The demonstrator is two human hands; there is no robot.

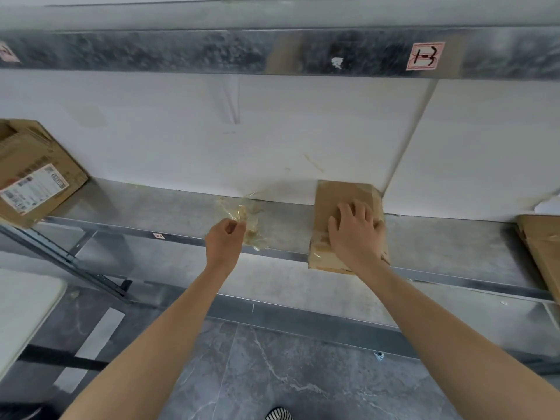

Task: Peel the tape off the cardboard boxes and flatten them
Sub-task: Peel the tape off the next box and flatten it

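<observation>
Pressing your right grip (356,230), fingers spread, flat on the small cardboard box (339,198) | box lies on the metal shelf (157,204) | your left grip (225,237) pinches crumpled clear tape (244,215) just left of the box | labelled carton (33,174) far left of it.

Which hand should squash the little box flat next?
Probably the right hand: it lies spread on the box, while the left hand is busy pinching crumpled tape.
</observation>
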